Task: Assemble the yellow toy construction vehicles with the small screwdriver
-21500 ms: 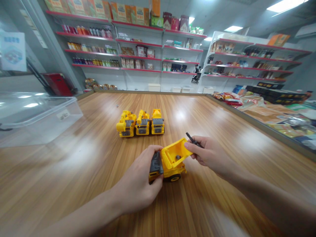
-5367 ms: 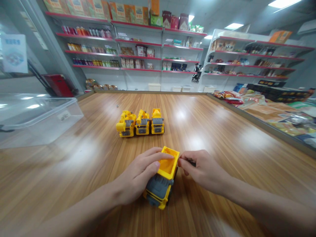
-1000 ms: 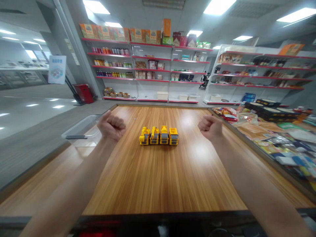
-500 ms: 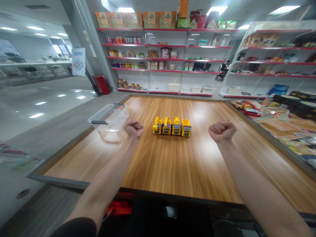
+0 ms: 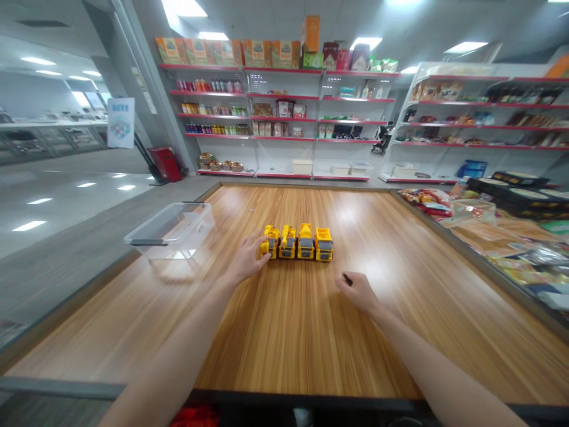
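Note:
Several yellow toy trucks (image 5: 306,242) stand side by side in a row at the middle of the wooden table (image 5: 293,332). My left hand (image 5: 246,262) reaches to the leftmost truck (image 5: 269,242), fingers and thumb curled against its left side. My right hand (image 5: 361,293) rests on the table in front of and to the right of the row, apart from the trucks. Its fingers are closed on a small dark tool (image 5: 347,279) whose tip sticks out past them.
A clear plastic box (image 5: 171,232) sits near the table's left edge. Packets of snacks (image 5: 484,225) cover the neighbouring table on the right. Shop shelves (image 5: 284,118) line the back wall. A small speck (image 5: 252,209) lies far back on the table.
Both fists have come down from mid-air. My left hand moved right onto the leftmost truck; my right hand dropped to the table, the dark tool now showing.

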Demonstrator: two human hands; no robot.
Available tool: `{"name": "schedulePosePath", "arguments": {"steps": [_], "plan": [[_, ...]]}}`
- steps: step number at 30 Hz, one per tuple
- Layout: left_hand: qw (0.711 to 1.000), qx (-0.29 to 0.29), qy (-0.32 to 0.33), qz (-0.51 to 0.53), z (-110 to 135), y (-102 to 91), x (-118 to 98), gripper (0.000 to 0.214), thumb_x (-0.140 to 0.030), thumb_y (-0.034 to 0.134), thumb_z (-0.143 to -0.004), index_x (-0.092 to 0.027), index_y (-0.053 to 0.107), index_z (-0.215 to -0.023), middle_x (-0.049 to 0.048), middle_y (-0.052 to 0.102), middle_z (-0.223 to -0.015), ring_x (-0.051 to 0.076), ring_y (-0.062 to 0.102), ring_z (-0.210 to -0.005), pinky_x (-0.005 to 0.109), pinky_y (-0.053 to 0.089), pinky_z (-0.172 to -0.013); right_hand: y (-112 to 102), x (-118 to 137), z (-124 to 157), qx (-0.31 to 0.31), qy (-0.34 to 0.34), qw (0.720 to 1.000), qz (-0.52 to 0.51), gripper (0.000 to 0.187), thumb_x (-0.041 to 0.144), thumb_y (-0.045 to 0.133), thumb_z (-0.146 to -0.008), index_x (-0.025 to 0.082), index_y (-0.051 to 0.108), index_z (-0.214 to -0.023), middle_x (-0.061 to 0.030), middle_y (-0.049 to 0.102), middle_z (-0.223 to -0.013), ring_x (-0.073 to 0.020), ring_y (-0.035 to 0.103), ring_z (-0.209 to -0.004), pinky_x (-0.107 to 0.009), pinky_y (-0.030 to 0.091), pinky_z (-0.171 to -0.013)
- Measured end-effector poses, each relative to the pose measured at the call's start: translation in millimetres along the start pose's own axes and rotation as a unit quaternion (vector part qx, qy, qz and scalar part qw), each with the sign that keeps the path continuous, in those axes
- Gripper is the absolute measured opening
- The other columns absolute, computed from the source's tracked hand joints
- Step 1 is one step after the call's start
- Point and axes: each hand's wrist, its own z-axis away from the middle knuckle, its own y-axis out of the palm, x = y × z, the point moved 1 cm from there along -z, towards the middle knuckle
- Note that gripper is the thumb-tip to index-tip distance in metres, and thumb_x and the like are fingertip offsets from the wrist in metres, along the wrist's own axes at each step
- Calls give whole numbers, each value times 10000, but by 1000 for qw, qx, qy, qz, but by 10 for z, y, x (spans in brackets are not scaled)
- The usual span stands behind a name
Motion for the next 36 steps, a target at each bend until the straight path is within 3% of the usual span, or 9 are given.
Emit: {"name": "schedulePosePath", "arguments": {"steps": [5, 8, 12, 15, 18, 21, 25, 33, 36], "plan": [[997, 21, 10, -71, 35, -43, -23, 303, -338, 585, -922, -152, 592, -1161, 93, 607, -1190, 235, 606, -1046, 454, 510, -892, 34, 206, 16, 22, -42, 997, 59, 273, 380, 568, -946, 121, 625, -1010, -25, 638, -939, -170, 632, -789, -320, 538, -698], [995, 0, -16, -99, 60, -162, 11, 262, -377, 589, -904, -142, 614, -1017, 61, 638, -990, 200, 617, -896, 401, 505, -824, 13, 358, 54, 21, -78, 994, 69, 449, 348, 317, -1036, 140, 571, -730, 15, 528, -641, -124, 532, -597, -253, 434, -566], [994, 1, -40, -98, 91, -290, -7, 347, -347, 601, -829, -162, 563, -1120, 1, 597, -742, 184, 585, -681, 310, 459, -685, 75, 529, 166, 25, -125, 988, 89, 352, 301, 336, -1021, 166, 576, -801, -1, 562, -696, -140, 538, -652, -267, 401, -605], [994, 77, -41, -60, 132, -302, -134, 471, -271, 629, -747, -183, 572, -1207, -45, 560, -620, 168, 539, -575, 279, 417, -614, 198, 673, 258, 45, -154, 981, 112, 226, 287, 428, -988, 184, 620, -931, -22, 636, -821, -152, 569, -733, -272, 406, -663], [987, 156, -48, 10, 202, -240, -318, 330, -271, 646, -709, -199, 693, -1027, -2, 654, -742, 178, 591, -671, 259, 431, -623, 318, 890, 270, 49, -161, 974, 153, 229, 290, 460, -975, 184, 605, -833, -16, 615, -757, -145, 534, -673, -279, 351, -616], [975, 195, -69, 85, 286, -119, -488, 323, -399, 592, -808, -177, 701, -1017, 9, 646, -726, 163, 589, -639, 238, 430, -563, 408, 1115, 194, 54, -177, 964, 189, 335, 290, 436, -983, 182, 519, -677, -3, 550, -653, -136, 489, -616, -291, 301, -589], [957, 209, -102, 172, 383, 76, -619, 578, -489, 248, -967, -101, 674, -1010, 2, 542, -590, 127, 507, -468, 214, 381, -414, 443, 1164, 104, 7, -230, 939, 255, 286, 242, 419, -979, 178, 529, -723, -28, 561, -726, -147, 506, -666, -295, 328, -621], [949, 217, -14, 227, 545, 209, -745, 236, -255, 502, -921, -185, 682, -1057, 56, 611, -955, 158, 594, -841, 248, 488, -703, 338, 963, 182, 40, -235, 941, 241, 146, 236, 511, -946, 189, 650, -938, -31, 618, -812, -157, 559, -733, -282, 383, -649], [948, 219, 42, 227, 580, 192, -772, 242, -186, 502, -913, -210, 664, -1091, 65, 595, -1089, 147, 586, -862, 229, 478, -667, 325, 1012, 228, 54, -252, 938, 231, 142, 225, 524, -935, 184, 659, -919, -21, 591, -762, -145, 537, -686, -275, 363, -610]]}}
